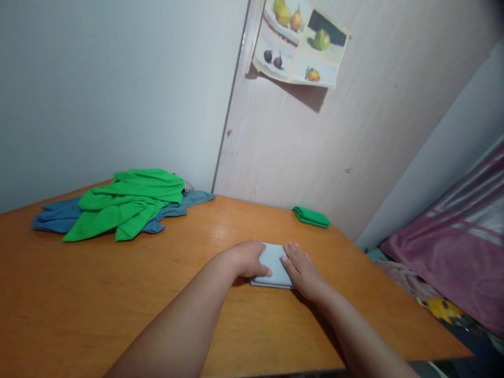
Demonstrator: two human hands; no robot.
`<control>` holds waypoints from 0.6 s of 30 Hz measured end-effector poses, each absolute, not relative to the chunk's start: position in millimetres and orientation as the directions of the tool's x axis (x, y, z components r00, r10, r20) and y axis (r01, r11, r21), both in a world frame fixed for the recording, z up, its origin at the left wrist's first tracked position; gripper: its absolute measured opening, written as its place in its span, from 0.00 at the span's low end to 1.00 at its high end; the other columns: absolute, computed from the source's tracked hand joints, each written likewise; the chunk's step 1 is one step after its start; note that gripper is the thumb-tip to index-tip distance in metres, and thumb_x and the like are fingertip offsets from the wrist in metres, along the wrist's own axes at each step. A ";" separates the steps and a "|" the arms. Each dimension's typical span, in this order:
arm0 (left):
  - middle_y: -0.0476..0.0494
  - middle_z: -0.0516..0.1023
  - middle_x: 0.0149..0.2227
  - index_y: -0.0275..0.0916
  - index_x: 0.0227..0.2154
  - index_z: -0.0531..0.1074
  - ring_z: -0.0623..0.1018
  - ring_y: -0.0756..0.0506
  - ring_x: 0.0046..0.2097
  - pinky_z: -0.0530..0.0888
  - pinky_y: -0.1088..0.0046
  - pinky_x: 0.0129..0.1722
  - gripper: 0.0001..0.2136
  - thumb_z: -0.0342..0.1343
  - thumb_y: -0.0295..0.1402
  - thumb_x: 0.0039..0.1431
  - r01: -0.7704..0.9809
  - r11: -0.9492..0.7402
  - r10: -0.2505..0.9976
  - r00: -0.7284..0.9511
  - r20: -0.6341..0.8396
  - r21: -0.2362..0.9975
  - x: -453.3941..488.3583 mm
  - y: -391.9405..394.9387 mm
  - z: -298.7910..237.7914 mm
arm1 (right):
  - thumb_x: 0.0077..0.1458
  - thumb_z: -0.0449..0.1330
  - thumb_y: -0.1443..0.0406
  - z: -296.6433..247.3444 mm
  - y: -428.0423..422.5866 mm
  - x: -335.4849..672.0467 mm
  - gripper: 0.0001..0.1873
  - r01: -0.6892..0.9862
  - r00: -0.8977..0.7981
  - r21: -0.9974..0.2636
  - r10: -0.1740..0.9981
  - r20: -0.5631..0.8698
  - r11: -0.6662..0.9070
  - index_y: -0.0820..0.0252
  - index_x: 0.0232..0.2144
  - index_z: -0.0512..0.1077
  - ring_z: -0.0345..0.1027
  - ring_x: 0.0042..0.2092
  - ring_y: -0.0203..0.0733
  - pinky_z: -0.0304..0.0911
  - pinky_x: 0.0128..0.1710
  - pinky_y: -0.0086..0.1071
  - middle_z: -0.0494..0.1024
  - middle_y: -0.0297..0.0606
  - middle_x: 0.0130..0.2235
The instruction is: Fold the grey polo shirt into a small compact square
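Note:
A light grey-blue folded cloth [274, 262] lies flat on the wooden table in front of me, its layers stacked along the near edge. My left hand [252, 260] rests over its left side, with the thumb stretched across the top and apart from the fingers. On the right side of the cloth, my right hand [302, 270] lies flat with fingers extended and thumb spread. Both hands touch the cloth; the undersides of the fingers are hidden.
A loose heap holds a bright green cloth [134, 199] over blue cloth [59, 215] at the table's back left. A folded green cloth [311, 217] sits at the back right. Walls border the wooden table [118, 294]. Pink fabric [444, 252] hangs beyond its right edge.

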State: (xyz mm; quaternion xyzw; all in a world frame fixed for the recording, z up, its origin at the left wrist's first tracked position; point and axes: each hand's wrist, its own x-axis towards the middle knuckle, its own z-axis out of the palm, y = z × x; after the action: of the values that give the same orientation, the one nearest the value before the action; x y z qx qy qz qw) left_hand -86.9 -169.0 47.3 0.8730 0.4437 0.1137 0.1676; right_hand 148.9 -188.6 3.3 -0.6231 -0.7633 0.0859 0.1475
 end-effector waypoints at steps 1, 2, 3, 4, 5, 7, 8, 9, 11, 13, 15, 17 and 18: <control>0.39 0.78 0.51 0.41 0.47 0.74 0.77 0.38 0.51 0.71 0.71 0.47 0.27 0.63 0.51 0.47 0.740 -0.546 0.815 0.578 0.044 0.394 -87.0 -168.6 46.7 | 0.65 0.39 0.45 2.5 -189.7 148.6 0.38 0.924 -0.171 -0.324 0.977 0.123 0.203 0.62 0.68 0.53 0.33 0.71 0.50 0.33 0.68 0.53 0.48 0.46 0.70; 0.39 0.77 0.52 0.41 0.47 0.74 0.76 0.38 0.52 0.71 0.70 0.48 0.27 0.63 0.52 0.46 0.742 -0.542 0.817 0.576 0.038 0.395 -87.3 -168.3 46.4 | 0.65 0.39 0.45 1.9 -190.6 148.4 0.38 0.923 -0.165 -0.330 0.978 0.127 0.199 0.61 0.68 0.52 0.32 0.71 0.50 0.32 0.68 0.54 0.48 0.46 0.71; 0.39 0.77 0.52 0.41 0.47 0.74 0.76 0.38 0.52 0.71 0.70 0.48 0.27 0.63 0.52 0.46 0.744 -0.538 0.818 0.574 0.034 0.396 -87.5 -168.2 46.5 | 0.65 0.39 0.46 1.5 -191.4 148.2 0.37 0.922 -0.161 -0.334 0.978 0.130 0.197 0.60 0.68 0.52 0.32 0.71 0.50 0.31 0.68 0.54 0.48 0.45 0.71; 0.39 0.77 0.52 0.41 0.47 0.74 0.76 0.38 0.52 0.71 0.70 0.48 0.28 0.63 0.52 0.46 0.746 -0.534 0.820 0.571 0.029 0.398 -87.8 -168.3 46.9 | 0.66 0.39 0.46 1.2 -191.9 148.1 0.37 0.921 -0.160 -0.338 0.978 0.133 0.196 0.59 0.68 0.52 0.32 0.71 0.50 0.30 0.68 0.55 0.48 0.44 0.71; 0.39 0.77 0.52 0.42 0.47 0.74 0.76 0.38 0.52 0.71 0.70 0.48 0.28 0.63 0.52 0.46 0.748 -0.531 0.821 0.570 0.025 0.397 -88.2 -168.7 47.8 | 0.66 0.39 0.46 1.1 -192.2 147.8 0.37 0.919 -0.159 -0.341 0.978 0.135 0.196 0.59 0.68 0.52 0.32 0.71 0.50 0.29 0.68 0.55 0.48 0.44 0.71; 0.40 0.77 0.52 0.42 0.47 0.74 0.77 0.38 0.50 0.71 0.70 0.47 0.27 0.63 0.52 0.46 0.754 -0.527 0.823 0.568 0.014 0.391 -88.7 -170.5 50.9 | 0.66 0.39 0.46 1.1 -192.2 146.8 0.36 0.915 -0.158 -0.351 0.978 0.139 0.198 0.59 0.68 0.52 0.32 0.71 0.49 0.28 0.68 0.55 0.48 0.43 0.71; 0.40 0.77 0.52 0.42 0.47 0.74 0.77 0.39 0.50 0.71 0.70 0.46 0.27 0.63 0.52 0.47 0.759 -0.526 0.824 0.567 0.008 0.384 -88.9 -171.9 52.9 | 0.66 0.40 0.47 1.1 -191.9 146.2 0.36 0.913 -0.158 -0.357 0.977 0.141 0.199 0.60 0.68 0.53 0.33 0.71 0.49 0.28 0.68 0.55 0.48 0.43 0.70; 0.40 0.77 0.51 0.42 0.47 0.74 0.77 0.39 0.49 0.72 0.70 0.46 0.26 0.62 0.52 0.47 0.765 -0.526 0.824 0.566 0.002 0.371 -89.0 -173.6 55.0 | 0.66 0.40 0.47 1.2 -191.3 145.7 0.36 0.910 -0.159 -0.363 0.977 0.144 0.202 0.60 0.68 0.53 0.33 0.71 0.49 0.28 0.68 0.55 0.48 0.44 0.70; 0.39 0.78 0.50 0.42 0.47 0.74 0.78 0.38 0.48 0.72 0.67 0.45 0.25 0.60 0.52 0.49 0.779 -0.533 0.822 0.569 -0.013 0.331 -89.2 -177.2 58.9 | 0.65 0.43 0.48 1.6 -189.9 145.6 0.35 0.896 -0.165 -0.391 0.974 0.153 0.213 0.60 0.67 0.56 0.33 0.71 0.50 0.27 0.67 0.56 0.49 0.45 0.70; 0.39 0.77 0.51 0.42 0.48 0.73 0.77 0.37 0.50 0.70 0.62 0.49 0.25 0.58 0.51 0.52 0.787 -0.548 0.819 0.574 -0.013 0.284 -89.3 -180.8 61.6 | 0.64 0.47 0.48 2.9 -189.5 147.8 0.34 0.855 -0.152 -0.467 0.970 0.192 0.226 0.60 0.65 0.60 0.36 0.71 0.51 0.28 0.67 0.56 0.52 0.46 0.69; 0.40 0.76 0.53 0.43 0.50 0.72 0.75 0.36 0.53 0.66 0.56 0.55 0.23 0.57 0.49 0.54 0.786 -0.562 0.816 0.579 0.015 0.257 -89.1 -184.0 63.5 | 0.63 0.50 0.49 6.0 -192.0 152.7 0.32 0.765 -0.066 -0.600 0.954 0.291 0.236 0.60 0.61 0.66 0.44 0.70 0.51 0.33 0.68 0.54 0.59 0.49 0.67; 0.41 0.77 0.52 0.44 0.49 0.72 0.74 0.37 0.54 0.62 0.54 0.58 0.21 0.57 0.47 0.55 0.773 -0.582 0.808 0.586 0.069 0.251 -88.0 -187.0 65.8 | 0.61 0.52 0.49 11.4 -199.1 159.7 0.29 0.615 0.103 -0.748 0.914 0.392 0.251 0.59 0.56 0.71 0.54 0.66 0.49 0.44 0.66 0.49 0.67 0.49 0.63; 0.42 0.77 0.50 0.44 0.47 0.73 0.74 0.37 0.52 0.63 0.56 0.57 0.19 0.57 0.46 0.55 0.759 -0.601 0.796 0.597 0.102 0.251 -86.9 -188.7 67.4 | 0.60 0.54 0.49 14.9 -204.4 163.4 0.27 0.523 0.196 -0.812 0.890 0.411 0.260 0.58 0.53 0.74 0.60 0.63 0.49 0.50 0.64 0.47 0.71 0.48 0.60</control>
State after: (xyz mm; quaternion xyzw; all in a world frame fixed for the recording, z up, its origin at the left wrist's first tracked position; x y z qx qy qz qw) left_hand -86.9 -188.7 67.4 0.8889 0.4372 0.1022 0.0911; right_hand 163.4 -204.4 14.9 -0.5812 -0.6078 0.1800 0.5103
